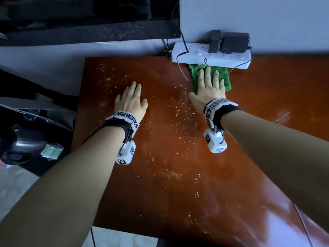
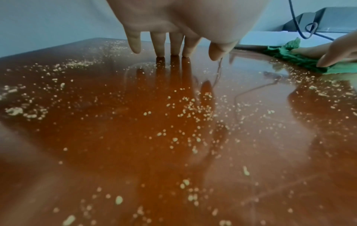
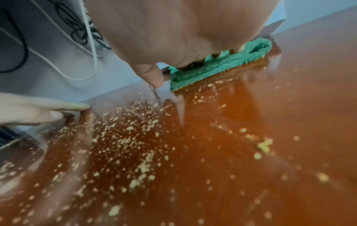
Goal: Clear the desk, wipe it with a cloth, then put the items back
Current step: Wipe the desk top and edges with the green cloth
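- A pale wall (image 1: 267, 18) stood beyond both hands, at the far edge of the scene, with a dark cloth-faced unit (image 1: 85, 31) mounted off past the left hand.
- The glossy red-brown worktop (image 1: 160, 202) lay under both hands and mirrored them in the wrist views.
- Pale crumbs (image 1: 169, 173) were scattered over much of the worktop, thick between the two hands and nearer the person than them.
- A white power strip (image 1: 210, 57) lay against the wall just beyond the right hand's fingertips, its small lights red, with two black adapters (image 1: 231, 41) plugged into it.
- Thin dark cables (image 1: 185, 72) looped from the strip across the right hand's fingers.
- The green cloth (image 1: 226, 81) lay flat under the right hand, its far edge touching the power strip.
- The right hand (image 1: 208, 90) pressed the cloth with straight, spread fingers, gripping nothing.
- The left hand (image 1: 131, 100) rested on bare worktop, well to the left of the right hand, fingers straight and its middle fingertips (image 2: 174, 52) touching the surface, holding nothing.
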The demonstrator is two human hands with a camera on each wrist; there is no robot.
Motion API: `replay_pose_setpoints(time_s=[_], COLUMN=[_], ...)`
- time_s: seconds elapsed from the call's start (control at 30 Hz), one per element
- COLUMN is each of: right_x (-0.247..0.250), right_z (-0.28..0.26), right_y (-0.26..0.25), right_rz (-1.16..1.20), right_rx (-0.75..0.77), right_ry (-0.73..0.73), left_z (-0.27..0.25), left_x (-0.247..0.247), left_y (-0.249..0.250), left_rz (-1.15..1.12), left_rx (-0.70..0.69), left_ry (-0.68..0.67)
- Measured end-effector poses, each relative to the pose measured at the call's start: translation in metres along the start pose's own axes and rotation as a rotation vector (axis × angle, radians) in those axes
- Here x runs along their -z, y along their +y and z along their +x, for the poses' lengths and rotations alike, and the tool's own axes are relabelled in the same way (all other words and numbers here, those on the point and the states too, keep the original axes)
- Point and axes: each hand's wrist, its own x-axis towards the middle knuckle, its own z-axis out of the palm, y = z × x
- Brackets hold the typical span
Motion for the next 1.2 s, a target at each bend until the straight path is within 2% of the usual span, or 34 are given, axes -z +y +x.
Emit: replay_pose_setpoints(time_s=[0.2, 0.47, 0.67, 0.87, 1.03, 1.2], right_x=[-0.006, -0.007, -0.009, -0.019, -0.021, -0.026], right_z=[0.005, 0.008, 0.012, 0.017, 0.024, 0.031], right_y=[-0.012, -0.042, -0.075, -0.12, -0.15, -0.178], right_rz=[-0.054, -0.058, -0.028, 0.016, 0.041, 0.046], right_rx=[0.029, -0.047, -0.125, -0.177, -0.211, -0.208], right_ry=[0.033, 0.041, 0.012, 0.017, 0.033, 0.018], left_z=[0.0, 0.0, 0.008, 0.024, 0.038, 0.041], left_x=[0.002, 0.007, 0.014, 0.022, 0.025, 0.02], left_y=[-0.001, -0.01, -0.024, -0.075, -0.14, -0.189], left_rz=[0.002, 0.003, 0.061, -0.034, -0.061, -0.088], left_rx=[0.019, -0.038, -0.177, -0.333, -0.226, -0.093], left_ry=[-0.02, -0.027, 0.02, 0.072, 0.111, 0.084])
